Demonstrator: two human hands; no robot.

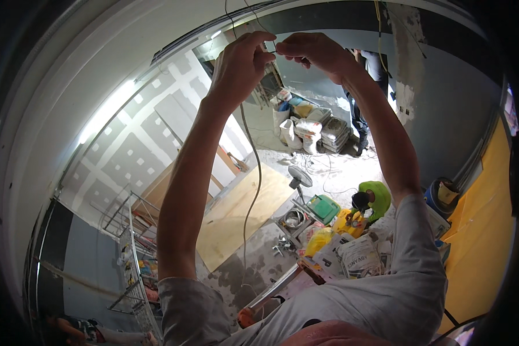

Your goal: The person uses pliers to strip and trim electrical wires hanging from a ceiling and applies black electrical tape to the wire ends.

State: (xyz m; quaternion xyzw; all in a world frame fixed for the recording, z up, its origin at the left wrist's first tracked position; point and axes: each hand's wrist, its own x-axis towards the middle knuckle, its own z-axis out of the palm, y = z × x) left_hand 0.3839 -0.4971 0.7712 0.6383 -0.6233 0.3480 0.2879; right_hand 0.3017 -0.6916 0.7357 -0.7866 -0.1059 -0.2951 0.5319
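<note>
Both my arms reach up overhead, close to the ceiling. My left hand (pixel 243 62) has its thumb and index finger bent into a pinch around a thin dark wire (pixel 273 52). From the right, my right hand (pixel 316 54) pinches the same wire, with its fingertips close to those of the left. A grey cable (pixel 258 179) hangs from near my left hand down toward the floor. Thin wires also come down from the ceiling edge above my hands. The exact wire ends between my fingers are too small to make out.
Below lie a plywood sheet (pixel 242 216), a fan (pixel 300 177), a green bin (pixel 324 209) and sacks (pixel 360 258). A person in a bright green top (pixel 378 199) crouches there; another person (pixel 358 115) stands behind. Metal scaffolding (pixel 134 259) stands left; a ladder-like frame (pixel 279 288) is near me.
</note>
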